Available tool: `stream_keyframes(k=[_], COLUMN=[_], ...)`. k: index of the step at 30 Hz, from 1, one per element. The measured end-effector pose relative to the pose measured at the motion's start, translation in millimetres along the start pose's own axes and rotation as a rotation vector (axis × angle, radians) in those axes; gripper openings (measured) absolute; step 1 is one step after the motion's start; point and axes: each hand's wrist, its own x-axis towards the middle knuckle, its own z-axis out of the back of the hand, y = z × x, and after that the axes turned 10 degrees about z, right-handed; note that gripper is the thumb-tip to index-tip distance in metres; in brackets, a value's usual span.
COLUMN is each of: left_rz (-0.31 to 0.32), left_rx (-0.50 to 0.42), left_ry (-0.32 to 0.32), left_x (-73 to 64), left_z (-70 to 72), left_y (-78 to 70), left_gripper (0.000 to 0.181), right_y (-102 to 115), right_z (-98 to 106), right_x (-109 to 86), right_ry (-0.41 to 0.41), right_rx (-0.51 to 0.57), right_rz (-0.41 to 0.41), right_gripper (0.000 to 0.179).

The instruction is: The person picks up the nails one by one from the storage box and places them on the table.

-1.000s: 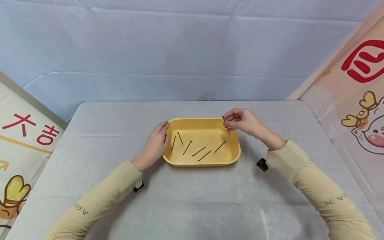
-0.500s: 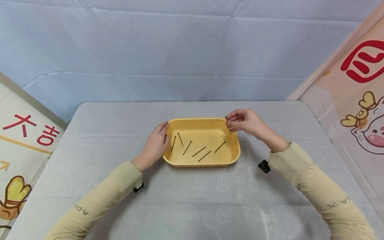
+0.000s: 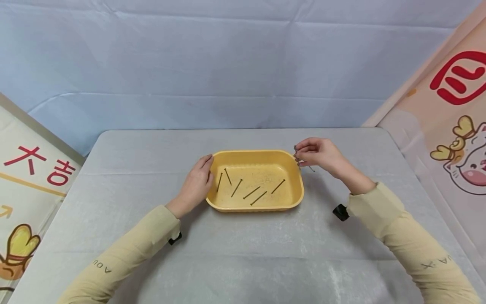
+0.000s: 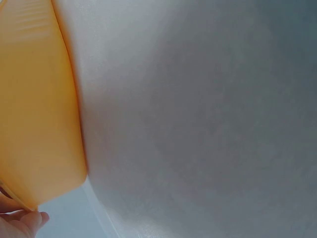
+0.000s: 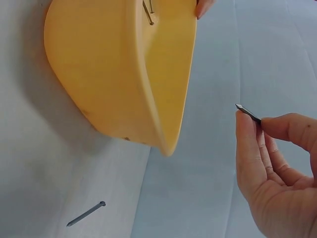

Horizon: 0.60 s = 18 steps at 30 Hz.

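A yellow plastic tray [image 3: 262, 210] sits on the table, with several long nails [image 3: 278, 186] scattered over its floor. My left hand [image 3: 195, 183] grips the tray's left rim; in the left wrist view its fingertips [image 4: 32, 220] show at the rim's corner. At the far right corner, my right hand [image 3: 320, 156] pinches a nail [image 5: 248, 113] between thumb and fingers, above the rim's height. Another nail [image 5: 85, 214] lies on the table just outside the tray's right end, partly hidden under the right hand in the head view.
A grey cloth covers the table [image 3: 243, 261]. Behind it hangs a pale blue backdrop [image 3: 243, 76]. Printed panels stand at the left [image 3: 34, 202] and right [image 3: 448, 135] sides. Black wrist devices show under both sleeves.
My right hand has moved right with its nail, from over the tray's right part to beyond the rim. The nail on the table has come into view. The left hand stays put.
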Motion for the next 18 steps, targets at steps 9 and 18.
stream_keyframes(k=[9, 18], left_rz=[0.001, -0.007], left_rx=[-0.006, -0.009], left_ry=[0.001, -0.012], left_x=[-0.1, 0.4], left_z=[-0.5, -2.2], left_y=[0.8, 1.5], left_gripper=[0.044, 0.044], right_y=[-8, -13], right_z=[9, 17], right_x=[-5.4, -11.8], right_ry=[-0.043, -0.053], right_rx=[0.042, 0.024], right_rz=[-0.021, -0.032], right_gripper=[0.03, 0.032])
